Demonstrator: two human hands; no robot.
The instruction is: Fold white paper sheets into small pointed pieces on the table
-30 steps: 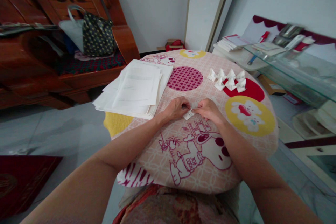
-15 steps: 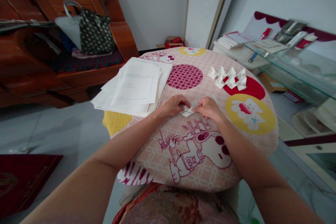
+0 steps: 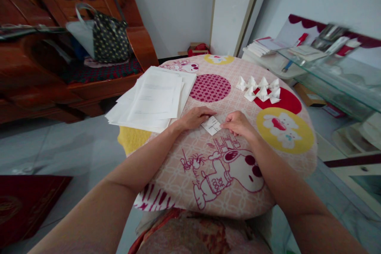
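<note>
A small square of folded white paper with printed lines lies on the patterned tablecloth, one corner toward me. At its upper left edge rests my left hand, its fingers stretched out past the paper's far corner. My right hand pinches the right corner between thumb and forefinger, the other fingers curled in. Beyond the right hand stand several folded paper pieces with pointed tips, in two rows.
Loose white sheets form a pile on the table's left side. A glass shelf with papers and metal containers adjoins the table at right. On the wooden bench at left sits a dark patterned bag.
The folded paper now shows a larger flat square with print facing up. My left fingers have straightened and shifted off its top; my right hand stays at the right corner.
</note>
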